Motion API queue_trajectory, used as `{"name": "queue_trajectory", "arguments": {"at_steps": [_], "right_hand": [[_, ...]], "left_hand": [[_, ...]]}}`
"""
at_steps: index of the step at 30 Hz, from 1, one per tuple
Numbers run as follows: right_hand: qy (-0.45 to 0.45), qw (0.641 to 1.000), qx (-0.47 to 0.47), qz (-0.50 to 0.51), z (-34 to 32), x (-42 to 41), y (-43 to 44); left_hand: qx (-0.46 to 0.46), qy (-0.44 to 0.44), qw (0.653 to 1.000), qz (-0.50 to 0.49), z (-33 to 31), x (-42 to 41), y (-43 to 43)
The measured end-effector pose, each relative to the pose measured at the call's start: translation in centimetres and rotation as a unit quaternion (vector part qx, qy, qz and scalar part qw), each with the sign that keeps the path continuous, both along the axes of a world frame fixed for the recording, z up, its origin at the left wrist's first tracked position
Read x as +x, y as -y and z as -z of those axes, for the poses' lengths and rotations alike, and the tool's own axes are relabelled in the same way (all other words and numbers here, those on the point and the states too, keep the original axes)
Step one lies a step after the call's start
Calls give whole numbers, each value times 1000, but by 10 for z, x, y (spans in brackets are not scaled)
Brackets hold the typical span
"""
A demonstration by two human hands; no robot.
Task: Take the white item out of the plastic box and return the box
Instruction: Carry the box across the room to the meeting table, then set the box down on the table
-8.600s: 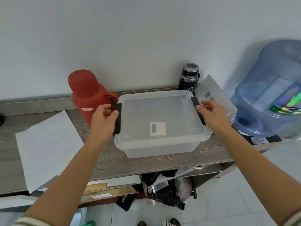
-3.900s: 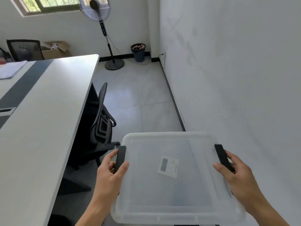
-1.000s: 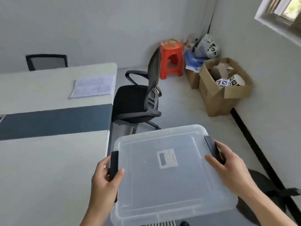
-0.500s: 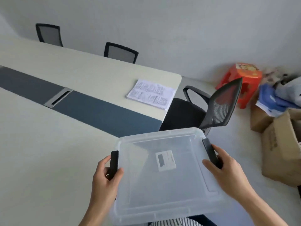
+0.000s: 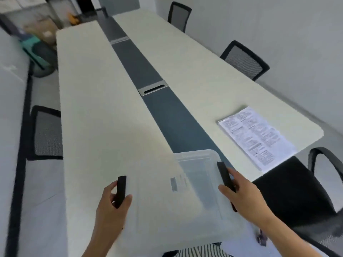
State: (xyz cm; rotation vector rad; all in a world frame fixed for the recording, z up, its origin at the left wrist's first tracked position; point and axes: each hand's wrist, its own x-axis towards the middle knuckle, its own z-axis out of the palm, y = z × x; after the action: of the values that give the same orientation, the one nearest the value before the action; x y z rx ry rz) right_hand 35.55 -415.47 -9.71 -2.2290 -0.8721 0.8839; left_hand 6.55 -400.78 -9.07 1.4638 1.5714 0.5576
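Note:
A clear plastic box [image 5: 196, 204] with a lid and two black latches sits between my hands over the near end of a long white table [image 5: 104, 115]. My left hand [image 5: 113, 204] grips the left latch. My right hand [image 5: 241, 193] grips the right latch. A small white item with a dark patch [image 5: 178, 181] shows through the lid near the box's middle. Whether the box rests on the table or hangs just above it is unclear.
The table has a dark grey strip [image 5: 159, 101] down its middle. A stack of printed papers [image 5: 258, 136] lies on its near right corner. Black office chairs stand at the right [image 5: 297, 190], far right [image 5: 245, 60] and left [image 5: 46, 132].
My view has swung left along the table since half a second ago. The box, still held at both latches, has moved over the table's near end.

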Motion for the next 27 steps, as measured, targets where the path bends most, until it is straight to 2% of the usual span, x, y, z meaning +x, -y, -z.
{"name": "queue_trajectory", "arguments": {"at_steps": [6, 10, 17, 23, 27], "right_hand": [[-8, 989, -33, -145, 26, 18, -76], [-13, 981, -39, -187, 36, 3, -113], [-10, 981, -55, -184, 51, -30, -147], [-16, 987, -54, -149, 59, -40, -153], [-63, 988, -50, -135, 65, -35, -154]], "left_hand": [[-11, -71, 994, -85, 8, -16, -2], [-33, -85, 989, -118, 18, -31, -13], [-88, -76, 986, -119, 44, -60, -43], [-97, -57, 990, -84, 63, -81, -62], [-118, -31, 991, -56, 70, -91, -69]]}}
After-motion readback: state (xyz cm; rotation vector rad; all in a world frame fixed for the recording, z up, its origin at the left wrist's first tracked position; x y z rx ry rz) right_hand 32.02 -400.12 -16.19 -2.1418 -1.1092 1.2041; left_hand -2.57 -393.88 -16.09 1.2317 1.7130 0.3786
